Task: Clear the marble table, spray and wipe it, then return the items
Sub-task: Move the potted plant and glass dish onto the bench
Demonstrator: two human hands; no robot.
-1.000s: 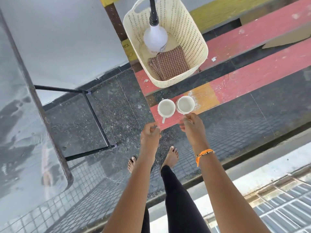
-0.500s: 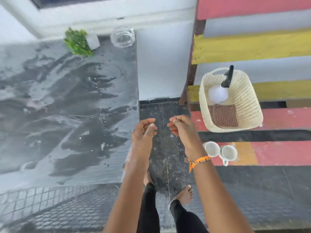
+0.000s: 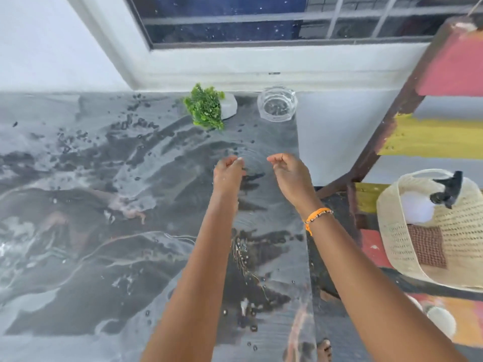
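The grey marble table (image 3: 104,231) fills the left and middle of the head view. At its far edge lie a small green plant in a white pot (image 3: 209,107), tipped on its side, and a clear glass ashtray (image 3: 277,103). My left hand (image 3: 228,169) and my right hand (image 3: 287,169) hover above the table's right part, well short of both items. Each hand has loosely curled fingers and holds nothing. A cream basket (image 3: 407,246) on the right holds a white spray bottle (image 3: 420,207) and a checked cloth (image 3: 428,244).
A painted wooden bench (image 3: 444,137) in red and yellow stands to the right of the table. A white cup (image 3: 441,322) shows at the lower right on the bench. A wall and a window (image 3: 261,22) lie behind the table.
My view has swung from the bench and its two cups over to the table. Both hands have moved away from the cups and out above the table's right side.
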